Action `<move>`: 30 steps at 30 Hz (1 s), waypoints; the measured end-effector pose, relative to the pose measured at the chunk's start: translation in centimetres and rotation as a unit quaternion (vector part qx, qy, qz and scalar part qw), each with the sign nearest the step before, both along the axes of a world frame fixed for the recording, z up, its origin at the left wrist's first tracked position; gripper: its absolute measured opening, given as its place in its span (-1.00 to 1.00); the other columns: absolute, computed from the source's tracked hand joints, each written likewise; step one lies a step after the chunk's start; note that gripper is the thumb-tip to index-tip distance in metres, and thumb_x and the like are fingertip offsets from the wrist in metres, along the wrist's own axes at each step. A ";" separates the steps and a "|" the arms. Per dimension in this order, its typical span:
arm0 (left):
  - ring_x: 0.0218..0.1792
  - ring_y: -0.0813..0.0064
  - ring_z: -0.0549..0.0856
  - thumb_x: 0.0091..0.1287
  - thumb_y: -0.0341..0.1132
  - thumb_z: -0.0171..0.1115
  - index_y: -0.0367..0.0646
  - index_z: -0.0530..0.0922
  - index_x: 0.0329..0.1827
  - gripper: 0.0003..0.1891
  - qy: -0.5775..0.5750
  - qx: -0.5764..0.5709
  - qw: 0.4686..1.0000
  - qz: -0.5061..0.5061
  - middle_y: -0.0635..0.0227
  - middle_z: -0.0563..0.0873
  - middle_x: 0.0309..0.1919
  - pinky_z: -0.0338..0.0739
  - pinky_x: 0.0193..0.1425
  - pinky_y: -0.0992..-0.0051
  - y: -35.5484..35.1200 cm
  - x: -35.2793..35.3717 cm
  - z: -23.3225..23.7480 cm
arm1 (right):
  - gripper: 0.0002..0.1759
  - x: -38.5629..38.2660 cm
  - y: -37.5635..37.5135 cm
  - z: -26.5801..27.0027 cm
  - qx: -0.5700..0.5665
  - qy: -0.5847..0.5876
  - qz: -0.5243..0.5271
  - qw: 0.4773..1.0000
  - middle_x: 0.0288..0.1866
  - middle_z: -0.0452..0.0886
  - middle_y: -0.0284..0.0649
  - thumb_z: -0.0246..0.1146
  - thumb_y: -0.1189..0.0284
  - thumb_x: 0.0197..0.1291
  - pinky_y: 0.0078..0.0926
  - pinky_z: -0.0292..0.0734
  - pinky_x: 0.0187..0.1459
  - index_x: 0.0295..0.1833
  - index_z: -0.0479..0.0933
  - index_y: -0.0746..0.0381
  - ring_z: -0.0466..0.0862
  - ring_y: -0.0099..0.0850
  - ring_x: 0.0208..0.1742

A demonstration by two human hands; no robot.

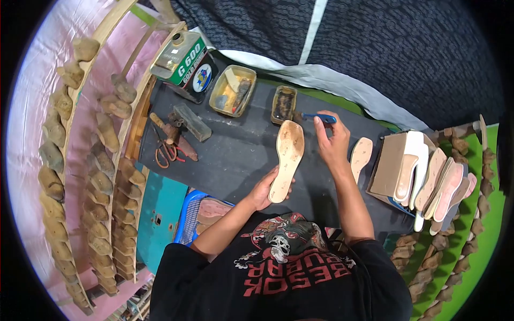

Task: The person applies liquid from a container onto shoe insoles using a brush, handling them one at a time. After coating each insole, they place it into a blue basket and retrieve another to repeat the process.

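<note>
A pale insole [288, 160], stained brown over its wide forepart, is held at the heel end by my left hand [262, 190]. My right hand [333, 140] pinches a blue-handled brush [320, 117]. The dark bristle end points left, right by the insole's upper edge and close to a small tub of dark brown glue-like stuff [283, 105]. Another pale insole [361, 154] lies on the dark table to the right of my right forearm.
A G 600 can [184, 65] and a tray [232, 91] with tools stand at the back left. Scissors [166, 152], a hammer and a grey block [193, 122] lie nearby. Stacked insoles [438, 179] lean by a cardboard box [383, 174]; a blue basket [186, 218] sits below the front edge.
</note>
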State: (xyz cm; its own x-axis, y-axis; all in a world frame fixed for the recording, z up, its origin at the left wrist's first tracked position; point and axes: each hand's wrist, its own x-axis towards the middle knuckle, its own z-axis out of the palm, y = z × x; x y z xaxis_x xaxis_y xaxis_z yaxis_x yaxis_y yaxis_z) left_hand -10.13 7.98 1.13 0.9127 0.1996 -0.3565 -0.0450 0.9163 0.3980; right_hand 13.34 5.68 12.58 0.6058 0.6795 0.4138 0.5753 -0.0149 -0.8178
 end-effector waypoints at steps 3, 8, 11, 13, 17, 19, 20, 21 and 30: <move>-0.08 0.35 0.77 0.68 0.06 -0.05 0.06 0.22 0.63 -0.44 -0.002 0.002 1.000 -0.005 0.20 0.70 0.07 0.79 -0.10 0.26 -0.7 1.4 0.8 | -0.85 0.0 -3.1 1.2 -0.025 0.001 0.008 1.000 -0.27 0.73 -0.14 0.38 0.47 0.39 -0.45 0.61 -0.22 -0.06 0.64 0.33 0.68 -0.40 -0.33; -0.09 0.33 0.79 0.69 0.05 -0.06 0.12 0.11 0.71 -0.39 -0.015 0.024 0.999 -0.018 0.17 0.69 0.11 0.81 -0.13 0.26 -1.9 3.2 1.7 | -0.86 -0.3 -7.0 0.8 -0.031 -0.013 0.035 0.999 -0.23 0.72 -0.14 0.36 0.47 0.40 -0.41 0.63 -0.24 -0.07 0.62 0.33 0.71 -0.33 -0.32; -0.12 0.35 0.79 0.69 0.06 -0.08 0.17 0.08 0.74 -0.37 -0.011 0.033 0.999 -0.018 0.19 0.69 0.11 0.81 -0.18 0.29 -2.2 4.0 1.5 | -0.88 -1.4 -9.1 1.9 -0.051 0.001 0.051 0.997 -0.23 0.73 -0.15 0.36 0.51 0.39 -0.41 0.61 -0.25 -0.06 0.62 0.32 0.72 -0.35 -0.32; -0.13 0.36 0.80 0.69 0.07 -0.09 0.18 0.08 0.74 -0.37 -0.013 0.026 0.999 -0.021 0.19 0.69 0.11 0.81 -0.20 0.31 -2.4 4.6 1.5 | -0.89 -1.8 -10.4 2.3 -0.061 0.008 0.066 0.996 -0.24 0.73 -0.17 0.36 0.52 0.38 -0.44 0.58 -0.25 -0.05 0.63 0.31 0.70 -0.38 -0.33; -0.15 0.34 0.80 0.69 0.07 -0.10 0.17 0.15 0.71 -0.41 -0.023 0.025 0.999 -0.037 0.21 0.71 0.12 0.80 -0.21 0.30 -3.5 5.7 1.8 | -0.87 -0.9 -11.9 2.7 -0.036 -0.033 0.027 0.998 -0.23 0.72 -0.06 0.34 0.52 0.40 -0.36 0.65 -0.25 -0.05 0.60 0.36 0.76 -0.25 -0.30; -0.16 0.33 0.80 0.68 0.07 -0.10 0.17 0.18 0.69 -0.42 -0.032 0.025 0.998 -0.046 0.21 0.72 0.11 0.78 -0.23 0.28 -4.1 6.2 2.0 | -0.87 0.2 -12.4 3.1 -0.032 -0.052 -0.007 0.998 -0.22 0.73 -0.07 0.33 0.52 0.41 -0.36 0.65 -0.24 -0.04 0.60 0.36 0.76 -0.25 -0.31; -0.16 0.33 0.80 0.68 0.06 -0.10 0.17 0.18 0.69 -0.42 -0.036 0.024 0.998 -0.050 0.20 0.72 0.11 0.77 -0.24 0.28 -4.5 6.3 2.2 | -0.87 0.6 -12.8 3.4 -0.035 -0.051 -0.021 0.998 -0.21 0.73 -0.07 0.33 0.53 0.41 -0.36 0.65 -0.23 -0.04 0.60 0.37 0.76 -0.25 -0.31; -0.17 0.33 0.80 0.68 0.06 -0.10 0.17 0.18 0.70 -0.42 -0.040 0.022 0.997 -0.055 0.20 0.72 0.10 0.76 -0.25 0.28 -5.0 6.5 2.3 | -0.87 0.9 -13.1 3.5 -0.032 -0.053 -0.026 0.998 -0.21 0.73 -0.07 0.33 0.53 0.41 -0.36 0.65 -0.23 -0.04 0.60 0.37 0.76 -0.25 -0.31; -0.25 0.35 0.79 0.62 0.01 -0.10 0.07 0.29 0.61 -0.44 -0.034 0.012 0.999 0.013 0.19 0.73 0.04 0.68 -0.32 0.30 -6.5 6.8 1.5 | -0.86 -0.6 -15.2 2.1 -0.026 -0.061 0.042 0.997 -0.19 0.73 -0.04 0.36 0.54 0.37 -0.34 0.66 -0.23 -0.04 0.59 0.37 0.77 -0.20 -0.27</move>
